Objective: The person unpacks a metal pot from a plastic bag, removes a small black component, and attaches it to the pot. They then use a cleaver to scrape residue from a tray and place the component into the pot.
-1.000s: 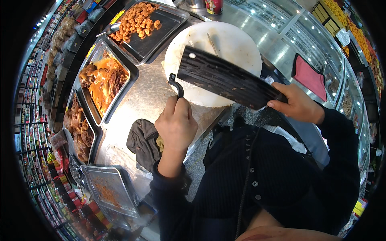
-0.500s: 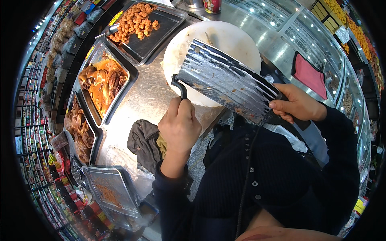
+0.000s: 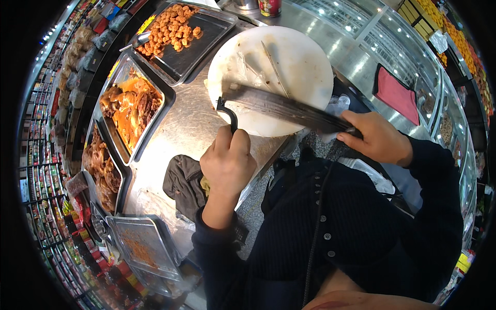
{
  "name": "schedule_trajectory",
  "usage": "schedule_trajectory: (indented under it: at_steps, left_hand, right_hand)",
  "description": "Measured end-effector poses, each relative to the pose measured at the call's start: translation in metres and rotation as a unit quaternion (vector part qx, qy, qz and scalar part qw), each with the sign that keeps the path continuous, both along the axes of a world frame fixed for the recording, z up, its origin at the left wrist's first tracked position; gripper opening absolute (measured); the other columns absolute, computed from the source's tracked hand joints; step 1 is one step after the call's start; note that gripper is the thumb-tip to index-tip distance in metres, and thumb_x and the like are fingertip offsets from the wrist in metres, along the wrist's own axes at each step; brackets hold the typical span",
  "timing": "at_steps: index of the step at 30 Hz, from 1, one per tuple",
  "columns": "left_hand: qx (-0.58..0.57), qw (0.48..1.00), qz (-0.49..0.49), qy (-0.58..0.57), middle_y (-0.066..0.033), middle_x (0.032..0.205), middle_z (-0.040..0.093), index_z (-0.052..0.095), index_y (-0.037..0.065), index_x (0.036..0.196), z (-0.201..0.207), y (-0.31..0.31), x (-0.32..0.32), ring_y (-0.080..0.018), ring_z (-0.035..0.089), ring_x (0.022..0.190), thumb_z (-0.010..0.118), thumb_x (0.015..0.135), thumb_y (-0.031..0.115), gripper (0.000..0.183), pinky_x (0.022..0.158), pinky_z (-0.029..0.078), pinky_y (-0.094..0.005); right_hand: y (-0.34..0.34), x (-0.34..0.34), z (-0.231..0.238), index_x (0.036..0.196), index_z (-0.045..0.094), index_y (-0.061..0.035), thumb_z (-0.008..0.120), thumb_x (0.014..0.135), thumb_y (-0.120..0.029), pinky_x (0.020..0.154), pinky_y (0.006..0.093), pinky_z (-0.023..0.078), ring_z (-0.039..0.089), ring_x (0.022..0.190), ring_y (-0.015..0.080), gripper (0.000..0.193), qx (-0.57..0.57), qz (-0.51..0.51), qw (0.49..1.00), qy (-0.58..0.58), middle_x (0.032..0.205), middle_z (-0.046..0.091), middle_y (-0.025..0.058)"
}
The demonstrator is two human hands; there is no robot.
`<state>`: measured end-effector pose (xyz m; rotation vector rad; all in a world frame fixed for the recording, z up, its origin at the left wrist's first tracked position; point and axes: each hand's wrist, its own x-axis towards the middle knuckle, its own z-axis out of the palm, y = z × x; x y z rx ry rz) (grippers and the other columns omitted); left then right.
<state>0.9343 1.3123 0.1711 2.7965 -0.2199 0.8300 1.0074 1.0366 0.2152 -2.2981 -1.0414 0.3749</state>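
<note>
My right hand (image 3: 380, 138) is closed round the handle of a large cleaver (image 3: 289, 109), its blade tilted nearly edge-on and blurred by motion. In my closed left hand (image 3: 228, 163) is a small tool with a curved black handle (image 3: 229, 112). Its head is by the far end of the cleaver's blade; whether they touch I cannot tell. Beneath the blade lies a round white cutting board (image 3: 305, 57), stained in places. A thin, pointed sliver (image 3: 275, 70) rests on it.
Left of the board stand a tray of small fried pieces (image 3: 173, 31) and trays of cooked meat in sauce (image 3: 135, 106). A dark cloth (image 3: 182, 183) lies near my left wrist. To the right, a pink cloth (image 3: 395, 95) lies on a glass-topped case.
The cleaver has turned from showing its broad wet face to nearly edge-on, uncovering more of the board. My left hand has shifted slightly left with the black-handled tool.
</note>
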Motion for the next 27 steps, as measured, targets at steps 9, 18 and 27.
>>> schedule_trajectory:
  at_steps: [9, 18, 27]
  left_hand:
    - [-0.049, 0.999, 0.015, -0.014, -0.0067, 0.072, 0.054, 0.049, 0.008, 0.065, -0.005, 0.003, 0.003, -0.0247, 0.053, 0.050, 0.059, 0.060, -0.001, 0.014, 0.044, 0.042, -0.0335]
    - [-0.065, 0.997, 0.028, -0.005, -0.0069, 0.070, 0.052, 0.050, 0.008, 0.067, -0.006, 0.004, 0.001, -0.0240, 0.053, 0.050, 0.059, 0.063, -0.001, 0.013, 0.044, 0.041, -0.0319]
    - [-0.082, 0.997, 0.011, -0.007, -0.0066, 0.070, 0.051, 0.049, 0.007, 0.065, -0.004, -0.001, 0.000, -0.0232, 0.052, 0.049, 0.058, 0.060, -0.004, 0.015, 0.043, 0.040, -0.0309]
  right_hand:
    - [-0.003, 0.016, -0.006, 0.101, 0.053, -0.0038, 0.057, 0.086, -0.018, 0.049, 0.0315, 0.044, 0.057, 0.056, 0.0217, 0.021, -0.037, 0.045, 0.963, -0.262, 0.073, 0.054, 0.0089]
    - [-0.003, 0.012, 0.018, 0.104, 0.048, -0.0001, 0.051, 0.093, -0.019, 0.040, 0.0201, 0.037, 0.042, 0.044, 0.0055, 0.022, 0.063, -0.086, 0.882, 0.458, 0.062, 0.044, -0.0017]
    - [-0.004, 0.013, 0.014, 0.100, 0.047, -0.0026, 0.050, 0.094, -0.019, 0.038, 0.0183, 0.037, 0.041, 0.044, 0.0040, 0.018, 0.077, -0.119, 0.846, 0.514, 0.062, 0.044, -0.0022]
